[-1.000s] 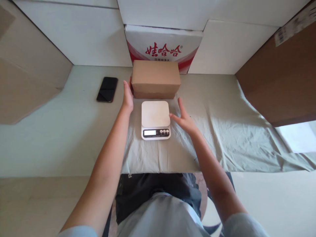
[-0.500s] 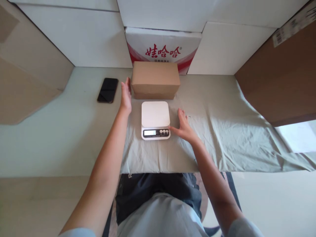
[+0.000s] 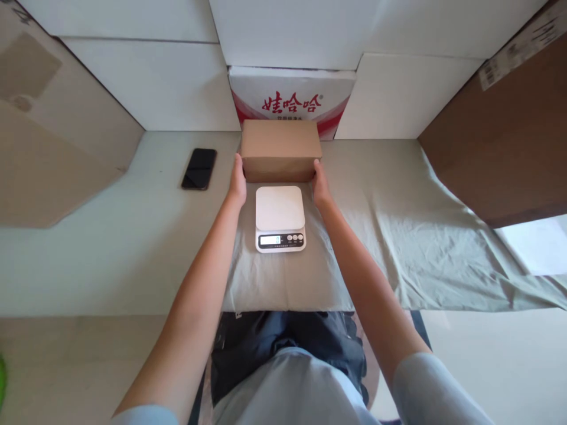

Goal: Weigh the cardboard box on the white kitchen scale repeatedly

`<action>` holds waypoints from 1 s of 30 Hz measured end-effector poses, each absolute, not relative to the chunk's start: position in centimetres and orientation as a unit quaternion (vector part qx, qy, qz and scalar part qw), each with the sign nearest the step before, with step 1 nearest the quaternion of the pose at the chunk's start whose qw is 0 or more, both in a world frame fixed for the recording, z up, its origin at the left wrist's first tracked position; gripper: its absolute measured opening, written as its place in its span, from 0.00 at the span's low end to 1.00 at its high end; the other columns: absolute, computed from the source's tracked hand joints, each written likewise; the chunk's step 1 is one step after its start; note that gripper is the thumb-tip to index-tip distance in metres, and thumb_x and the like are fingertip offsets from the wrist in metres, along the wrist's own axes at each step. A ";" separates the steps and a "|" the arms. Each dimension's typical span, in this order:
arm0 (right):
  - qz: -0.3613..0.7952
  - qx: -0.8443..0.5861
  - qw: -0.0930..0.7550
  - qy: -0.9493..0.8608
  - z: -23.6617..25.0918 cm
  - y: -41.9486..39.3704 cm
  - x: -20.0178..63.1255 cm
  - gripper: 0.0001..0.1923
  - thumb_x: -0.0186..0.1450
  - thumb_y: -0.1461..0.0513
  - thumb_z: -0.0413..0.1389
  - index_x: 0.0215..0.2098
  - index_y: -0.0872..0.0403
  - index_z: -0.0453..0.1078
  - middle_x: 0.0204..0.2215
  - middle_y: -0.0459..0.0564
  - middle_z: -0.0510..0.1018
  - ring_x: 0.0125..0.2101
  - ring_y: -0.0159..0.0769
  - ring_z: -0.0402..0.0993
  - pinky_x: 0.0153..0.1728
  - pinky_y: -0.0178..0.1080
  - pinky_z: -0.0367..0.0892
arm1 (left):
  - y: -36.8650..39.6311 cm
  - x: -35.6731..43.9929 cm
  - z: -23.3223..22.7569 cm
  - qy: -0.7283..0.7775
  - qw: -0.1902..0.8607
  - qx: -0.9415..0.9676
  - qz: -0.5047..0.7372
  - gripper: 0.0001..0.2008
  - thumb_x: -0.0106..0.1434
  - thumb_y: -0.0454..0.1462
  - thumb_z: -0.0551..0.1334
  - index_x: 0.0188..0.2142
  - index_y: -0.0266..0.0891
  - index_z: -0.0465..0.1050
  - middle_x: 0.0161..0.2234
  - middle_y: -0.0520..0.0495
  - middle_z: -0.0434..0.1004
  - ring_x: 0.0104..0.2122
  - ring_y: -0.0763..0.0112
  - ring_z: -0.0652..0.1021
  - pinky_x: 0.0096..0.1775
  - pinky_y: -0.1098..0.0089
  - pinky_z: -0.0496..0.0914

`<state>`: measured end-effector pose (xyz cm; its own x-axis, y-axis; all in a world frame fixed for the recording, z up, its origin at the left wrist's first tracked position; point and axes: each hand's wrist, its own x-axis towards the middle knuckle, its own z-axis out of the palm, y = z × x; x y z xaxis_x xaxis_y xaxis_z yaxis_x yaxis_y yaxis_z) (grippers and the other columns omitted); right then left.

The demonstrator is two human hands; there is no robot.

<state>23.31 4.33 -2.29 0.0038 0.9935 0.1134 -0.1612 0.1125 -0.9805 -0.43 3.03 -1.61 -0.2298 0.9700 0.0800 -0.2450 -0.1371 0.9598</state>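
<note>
Two bare hands are pressing flat against the short ends of one plain brown cardboard box (image 3: 280,149), the left hand (image 3: 237,182) on its left end and the right hand (image 3: 319,184) on its right end, fingers extended and gripping it between the palms. That box is sitting on the pale green cloth (image 3: 398,236), just behind one white digital kitchen scale (image 3: 280,218), touching neither its platform nor its display. One black phone (image 3: 199,168) is lying well to the left on the white tabletop (image 3: 110,248). One red-and-white printed carton (image 3: 291,97) is standing behind, among white panels and brown cardboard walls.
</note>
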 end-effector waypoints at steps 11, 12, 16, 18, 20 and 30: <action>0.479 -0.342 0.573 -0.570 4.0 -3.6 25.0 0.37 0.66 0.37 0.55 0.69 0.40 0.63 0.71 0.40 0.67 0.76 0.48 0.52 0.80 0.54 0.44 | -5.3 -0.2 5.3 0.418 0.425 0.444 0.669 0.44 0.60 0.72 0.53 0.59 0.44 0.77 0.67 0.42 0.72 0.75 0.54 0.58 0.74 0.54 0.54; 0.484 -0.346 0.559 -0.578 4.1 -4.9 25.4 0.37 0.67 0.37 0.55 0.70 0.40 0.62 0.73 0.40 0.65 0.77 0.48 0.51 0.79 0.54 0.44 | -6.5 0.0 5.6 0.414 0.424 0.446 0.671 0.43 0.61 0.72 0.53 0.59 0.45 0.77 0.67 0.42 0.73 0.75 0.53 0.59 0.74 0.54 0.55; 0.478 -0.340 0.539 -0.605 4.6 -9.9 26.7 0.34 0.71 0.41 0.53 0.71 0.39 0.60 0.75 0.40 0.60 0.77 0.47 0.51 0.79 0.52 0.45 | -10.4 0.8 5.7 0.410 0.436 0.433 0.674 0.41 0.61 0.72 0.54 0.56 0.48 0.79 0.66 0.44 0.75 0.75 0.52 0.59 0.75 0.53 0.51; 0.465 -0.347 0.533 -0.616 5.0 -11.6 26.9 0.33 0.72 0.42 0.53 0.71 0.39 0.61 0.75 0.40 0.60 0.77 0.47 0.51 0.79 0.52 0.46 | -11.4 1.2 5.2 0.414 0.444 0.423 0.672 0.40 0.60 0.72 0.54 0.54 0.48 0.80 0.66 0.44 0.75 0.76 0.52 0.56 0.76 0.52 0.49; 0.456 -0.355 0.533 -0.618 5.2 -12.5 27.1 0.32 0.72 0.42 0.52 0.71 0.38 0.61 0.75 0.40 0.61 0.77 0.47 0.50 0.79 0.53 0.46 | -12.0 1.6 4.6 0.419 0.455 0.415 0.667 0.41 0.60 0.72 0.55 0.54 0.47 0.80 0.67 0.43 0.74 0.77 0.52 0.53 0.76 0.52 0.48; 0.466 -0.380 0.550 -0.579 3.1 -12.7 27.0 0.33 0.71 0.42 0.53 0.71 0.39 0.61 0.73 0.43 0.64 0.76 0.49 0.51 0.79 0.56 0.45 | -13.6 2.2 2.8 0.430 0.476 0.409 0.650 0.42 0.65 0.69 0.52 0.63 0.45 0.73 0.71 0.41 0.67 0.76 0.53 0.56 0.74 0.52 0.53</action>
<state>26.99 -12.69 3.09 -0.1068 0.9533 0.2824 -0.0722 0.2758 -0.9585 2.16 -13.56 2.75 -0.2136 0.9693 0.1219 -0.2664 -0.1778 0.9473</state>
